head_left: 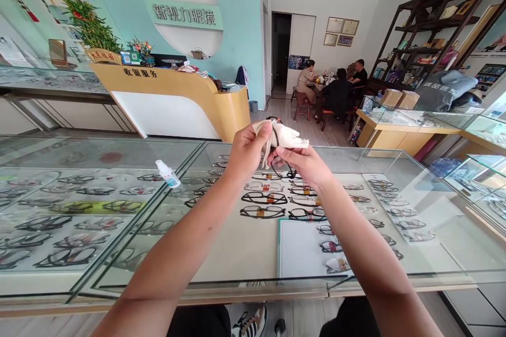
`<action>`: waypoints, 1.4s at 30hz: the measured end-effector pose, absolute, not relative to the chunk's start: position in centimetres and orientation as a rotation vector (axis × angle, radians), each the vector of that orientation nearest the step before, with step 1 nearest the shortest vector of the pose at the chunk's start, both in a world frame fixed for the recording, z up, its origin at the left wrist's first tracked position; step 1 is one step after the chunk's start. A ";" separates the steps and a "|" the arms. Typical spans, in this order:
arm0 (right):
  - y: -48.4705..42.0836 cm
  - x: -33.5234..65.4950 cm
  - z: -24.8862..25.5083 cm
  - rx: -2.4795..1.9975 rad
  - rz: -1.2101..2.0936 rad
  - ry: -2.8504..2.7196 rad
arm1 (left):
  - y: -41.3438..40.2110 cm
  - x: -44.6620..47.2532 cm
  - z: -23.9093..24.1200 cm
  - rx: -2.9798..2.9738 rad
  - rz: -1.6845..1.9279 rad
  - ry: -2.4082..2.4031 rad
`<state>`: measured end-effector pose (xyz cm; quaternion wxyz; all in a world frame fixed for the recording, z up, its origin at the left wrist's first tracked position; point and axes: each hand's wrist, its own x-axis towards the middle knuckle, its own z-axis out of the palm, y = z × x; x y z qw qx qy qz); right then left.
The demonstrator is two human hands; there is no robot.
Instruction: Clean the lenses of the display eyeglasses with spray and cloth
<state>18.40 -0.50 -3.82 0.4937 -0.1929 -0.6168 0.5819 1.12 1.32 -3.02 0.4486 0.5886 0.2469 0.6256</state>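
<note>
Both my hands are raised in front of me over the glass display counter (221, 268). My left hand (248, 150) pinches a cream-white cloth (288, 137), its thumb pressed on the folded fabric. From the other side, my right hand (306, 164) has its thumb and fingers closed on dark-framed eyeglasses (275, 138) that are partly wrapped in the cloth. Most of the eyeglasses is hidden by fabric and fingers. To the left, a small white spray bottle (167, 174) with a blue label stands on the glass top.
Rows of eyeglasses (264, 211) lie under the counter glass, around a white board (298, 253). Beyond stands a wood-and-white cashier desk (177, 100). Several people sit at a table at the back. More glass cases and a dark shelf (430, 37) are on the right.
</note>
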 end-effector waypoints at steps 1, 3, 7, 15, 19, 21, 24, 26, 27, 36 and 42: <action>-0.5 18.5 -3.7 -0.472 1.410 -1.502 | 1.3 1.0 -2.9 1.449 1.528 0.605; -0.5 18.8 -3.4 -0.491 1.427 -1.479 | 1.3 0.6 -2.4 1.441 1.441 0.550; -0.2 19.4 -2.7 -0.528 1.476 -1.384 | 1.2 -0.1 -1.3 1.456 1.222 0.429; -0.5 17.8 -3.6 -0.489 1.465 -1.357 | 1.1 1.6 -2.3 1.407 1.446 0.512; -0.9 17.1 -4.0 -0.452 1.408 -1.425 | 0.7 2.4 -2.5 1.324 1.573 0.575; -1.0 17.1 -3.9 -0.445 1.413 -1.430 | 0.7 2.3 -2.4 1.309 1.575 0.574; -0.9 17.8 -3.3 -0.494 1.431 -1.403 | 1.1 1.6 -2.0 1.339 1.454 0.499; -0.7 18.4 -3.0 -0.517 1.452 -1.357 | 1.3 1.0 -1.8 1.365 1.324 0.436; -0.5 18.6 -3.0 -0.516 1.466 -1.335 | 1.3 0.9 -1.8 1.375 1.271 0.411; -0.9 17.1 -4.2 -0.433 1.442 -1.404 | 0.4 1.7 -1.9 1.339 1.452 0.491; -1.1 17.1 -3.9 -0.454 1.420 -1.441 | 0.8 1.7 -1.9 1.340 1.523 0.589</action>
